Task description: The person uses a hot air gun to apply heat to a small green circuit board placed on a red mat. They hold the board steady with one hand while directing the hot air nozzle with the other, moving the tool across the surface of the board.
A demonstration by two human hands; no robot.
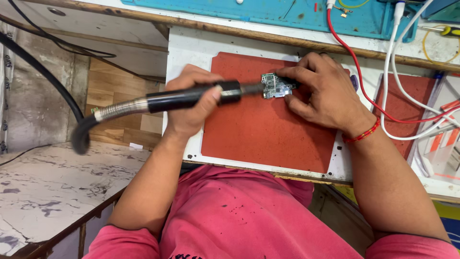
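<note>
two bare hands over one work surface, listed near to far. nearest: pink shirt of the person, both forearms reaching up from it. to the left, a marbled slab well apart from the work.

counter: white top, front edge just above the shirt, left edge dropping to wooden flooring. red mat lies on it; its lower half is bare and gives the open room, its upper part is taken by the hands.

left hand: grip closed around the black handpiece, thumb on top. a metal-sheathed hose runs left from the handpiece and joins a thick black cable curving off to the upper left. the tool's dark tip points right and meets the left edge of the small green circuit board.

right hand: fingers pressed down around the board, index along its top edge, thumb at its lower right corner; grip closed on the board, pinning it flat to the mat. a red thread band sits at the wrist.

the board lies on the upper middle of the mat, between the two hands, touching both tool tip and fingers.

right of the hand: red wire and white cables cross the counter over a second red mat. farthest: a blue tray along the back edge; contents too small to tell.
</note>
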